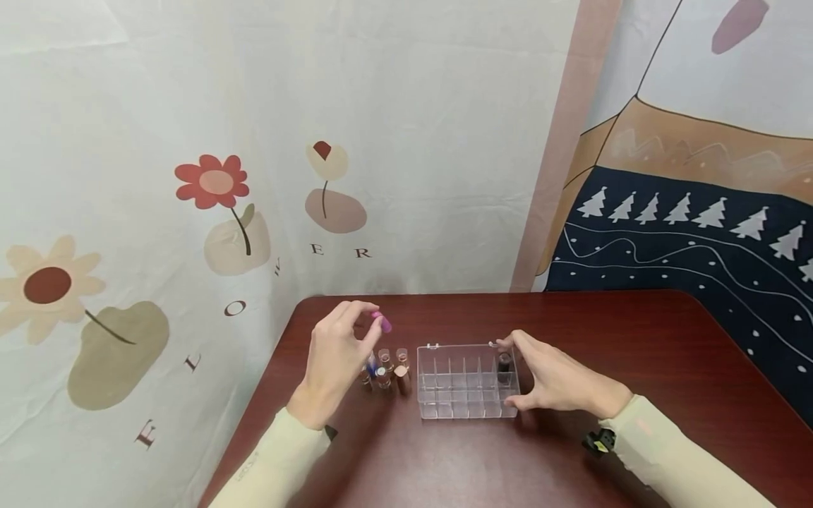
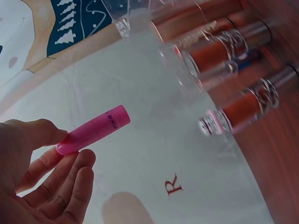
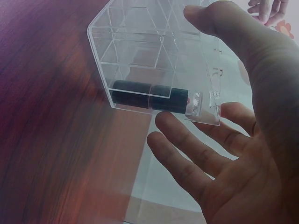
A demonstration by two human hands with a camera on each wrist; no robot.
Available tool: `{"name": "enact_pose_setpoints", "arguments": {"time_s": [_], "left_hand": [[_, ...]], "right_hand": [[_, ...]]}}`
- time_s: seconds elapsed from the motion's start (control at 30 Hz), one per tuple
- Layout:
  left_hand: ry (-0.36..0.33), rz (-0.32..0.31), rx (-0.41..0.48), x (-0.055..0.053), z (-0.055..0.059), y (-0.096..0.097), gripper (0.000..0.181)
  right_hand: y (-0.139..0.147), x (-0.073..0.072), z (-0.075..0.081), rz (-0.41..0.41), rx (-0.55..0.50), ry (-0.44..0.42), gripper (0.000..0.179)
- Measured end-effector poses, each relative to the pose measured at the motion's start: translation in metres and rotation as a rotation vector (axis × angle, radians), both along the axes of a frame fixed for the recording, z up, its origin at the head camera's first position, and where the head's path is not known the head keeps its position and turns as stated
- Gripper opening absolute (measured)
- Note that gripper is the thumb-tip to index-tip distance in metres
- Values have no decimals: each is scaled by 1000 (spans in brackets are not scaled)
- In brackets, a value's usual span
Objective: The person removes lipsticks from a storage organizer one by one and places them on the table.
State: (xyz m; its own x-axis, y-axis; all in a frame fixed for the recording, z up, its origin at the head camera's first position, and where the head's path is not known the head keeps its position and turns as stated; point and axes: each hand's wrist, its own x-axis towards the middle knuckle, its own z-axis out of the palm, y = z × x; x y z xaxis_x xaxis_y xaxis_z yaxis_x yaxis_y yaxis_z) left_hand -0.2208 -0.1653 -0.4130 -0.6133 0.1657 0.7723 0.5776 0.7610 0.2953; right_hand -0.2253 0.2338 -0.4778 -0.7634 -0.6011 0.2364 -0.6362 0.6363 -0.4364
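My left hand (image 1: 334,356) pinches a pink lipstick-like tube (image 2: 96,130) between thumb and fingertips, raised above the table. Dark lettering runs near the end of the tube that points away from the hand. Below and beside that hand, several upright lip gloss tubes (image 1: 384,361) stand in a cluster. To their right is a clear divided organizer box (image 1: 466,415). My right hand (image 1: 559,377) holds the box at its right end, thumb toward the front and fingers at the back corner. A black lipstick tube (image 3: 159,96) stands in an end compartment beside that hand.
The dark red wooden table (image 1: 470,466) extends around the box. A curtain (image 1: 413,141) printed with flowers hangs behind it, and a dark patterned cloth (image 1: 686,247) hangs at the right. In the left wrist view, a copper-coloured tube (image 2: 180,23) lies among the glosses (image 2: 212,55).
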Motion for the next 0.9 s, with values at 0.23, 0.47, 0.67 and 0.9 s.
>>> {"name": "enact_pose_setpoints", "arguments": {"time_s": [0.23,0.47,0.67,0.9], "left_hand": [[-21,52,-2,-4,-4,-17,14],[-59,106,-6,-6,-12,-33,14],[-90,149,-23,-7,-20,-46,12],[-166,155,-4,-8,-31,-57,14]], "right_hand": [[-1,-1,0,8,-6,15,81],[0,-2,-1,12,-9,14,80],[0,-1,-2,-2,3,-5,83],[0,-1,-2,-8,5,-12,83]]}}
